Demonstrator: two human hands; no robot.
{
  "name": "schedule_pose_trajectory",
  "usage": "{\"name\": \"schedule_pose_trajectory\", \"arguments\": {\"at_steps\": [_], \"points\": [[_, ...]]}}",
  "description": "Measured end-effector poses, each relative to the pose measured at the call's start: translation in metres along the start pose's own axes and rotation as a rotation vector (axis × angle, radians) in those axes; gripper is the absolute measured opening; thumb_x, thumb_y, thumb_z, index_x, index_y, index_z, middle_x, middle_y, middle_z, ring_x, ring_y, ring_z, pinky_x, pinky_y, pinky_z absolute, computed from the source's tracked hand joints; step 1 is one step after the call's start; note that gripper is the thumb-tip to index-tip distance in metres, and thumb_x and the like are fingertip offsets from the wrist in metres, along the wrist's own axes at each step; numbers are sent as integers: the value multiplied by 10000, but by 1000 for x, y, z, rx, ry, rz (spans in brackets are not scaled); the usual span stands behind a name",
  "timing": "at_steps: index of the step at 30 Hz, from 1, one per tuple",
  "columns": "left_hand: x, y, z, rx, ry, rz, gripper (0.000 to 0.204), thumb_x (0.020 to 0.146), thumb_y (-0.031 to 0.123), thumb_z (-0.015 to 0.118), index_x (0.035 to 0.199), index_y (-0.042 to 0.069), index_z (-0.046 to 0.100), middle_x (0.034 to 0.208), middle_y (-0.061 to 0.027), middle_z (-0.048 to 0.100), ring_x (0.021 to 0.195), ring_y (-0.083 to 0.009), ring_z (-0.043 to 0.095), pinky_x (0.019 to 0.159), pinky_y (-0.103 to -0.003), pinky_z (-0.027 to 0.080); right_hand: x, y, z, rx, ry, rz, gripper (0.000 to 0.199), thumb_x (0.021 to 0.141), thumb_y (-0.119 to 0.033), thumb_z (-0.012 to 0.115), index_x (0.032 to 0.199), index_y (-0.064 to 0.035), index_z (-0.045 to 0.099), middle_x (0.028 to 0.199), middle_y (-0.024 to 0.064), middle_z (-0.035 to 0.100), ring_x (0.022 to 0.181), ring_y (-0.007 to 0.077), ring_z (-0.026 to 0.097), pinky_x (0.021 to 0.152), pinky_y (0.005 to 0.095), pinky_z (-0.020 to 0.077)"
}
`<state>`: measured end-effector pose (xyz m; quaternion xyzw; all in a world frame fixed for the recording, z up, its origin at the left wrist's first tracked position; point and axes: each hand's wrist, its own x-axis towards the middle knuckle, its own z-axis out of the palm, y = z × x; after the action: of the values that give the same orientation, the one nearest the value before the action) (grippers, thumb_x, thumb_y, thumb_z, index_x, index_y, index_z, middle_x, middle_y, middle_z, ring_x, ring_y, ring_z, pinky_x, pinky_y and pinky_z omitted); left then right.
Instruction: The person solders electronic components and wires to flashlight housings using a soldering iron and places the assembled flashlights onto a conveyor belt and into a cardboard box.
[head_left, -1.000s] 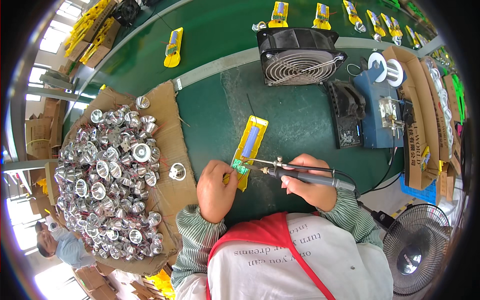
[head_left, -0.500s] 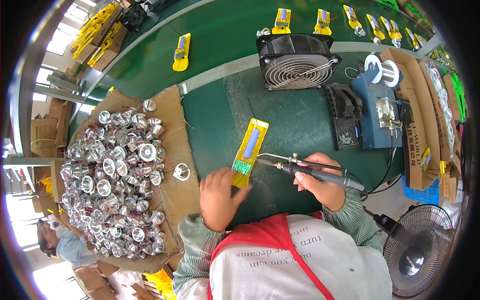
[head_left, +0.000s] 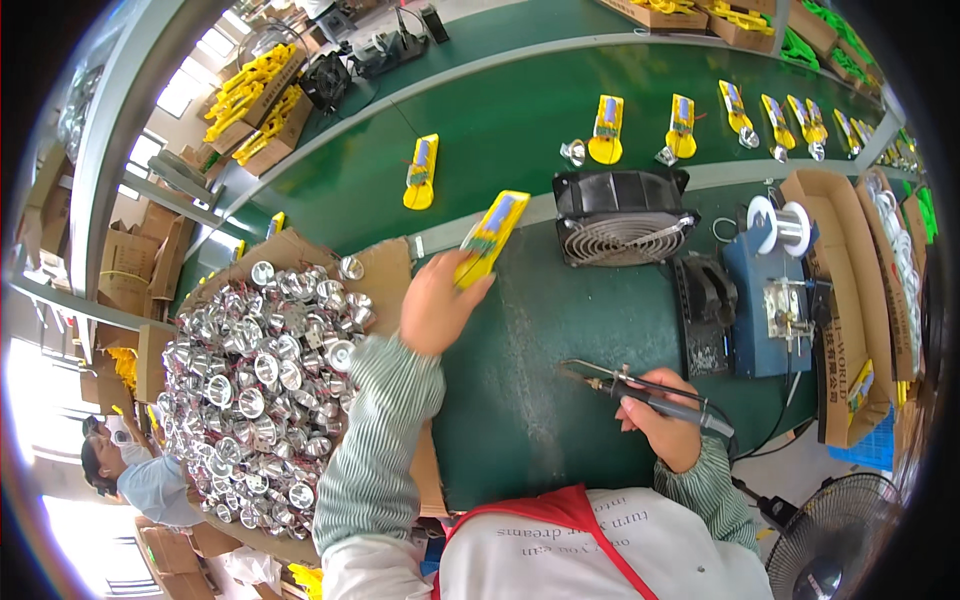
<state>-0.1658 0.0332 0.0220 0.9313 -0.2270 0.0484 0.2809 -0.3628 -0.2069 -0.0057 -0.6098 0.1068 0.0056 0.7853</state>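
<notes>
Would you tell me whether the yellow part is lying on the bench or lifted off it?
Lifted: the left hand holds the yellow part raised and tilted above the green bench.

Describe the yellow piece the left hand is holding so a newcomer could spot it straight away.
Start at the square black fan at the far edge of the dark green mat. Just left of it, the left hand holds up a long yellow piece with a blue strip down its middle. Unlike the similar yellow pieces lying flat on the conveyor beyond, this one is gripped and tilted.

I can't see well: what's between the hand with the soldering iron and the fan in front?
Only bare green mat lies between the right hand and the black fan, in the head view.
</notes>
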Motion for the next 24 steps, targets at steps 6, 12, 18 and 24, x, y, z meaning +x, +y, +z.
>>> {"name": "schedule_pose_trajectory", "arguments": {"at_steps": [6,12,18,24], "points": [[140,-3,73,22,-39,27,515,783,271,649,1185,-14,498,1064,-178,592,979,-303,570,838,-362,444,9,-5,-8,0,71,48,167,771,15,611,899,64,516,735,144,623,608,139,605,545,243,506],[209,-60,102,-329,-105,31,625,813,225,598,1316,-39,339,1354,-210,370,1277,-297,343,1059,-334,271,20,-17,-5,42,100,148,151,776,-10,637,875,44,537,744,121,631,635,119,614,559,233,507],[172,-40,34,695,115,-375,790,695,355,715,1358,260,296,1386,-100,334,1174,-326,436,875,-559,399,19,-7,-15,39,115,57,147,793,-45,645,904,10,567,737,73,627,636,99,597,564,225,492],[149,-136,24,448,-77,-325,919,740,267,654,1418,113,52,1041,-242,598,926,-384,597,813,-431,471,17,-11,-13,-11,-12,22,172,811,-126,628,929,-16,570,738,33,613,657,81,586,578,228,481]]}}
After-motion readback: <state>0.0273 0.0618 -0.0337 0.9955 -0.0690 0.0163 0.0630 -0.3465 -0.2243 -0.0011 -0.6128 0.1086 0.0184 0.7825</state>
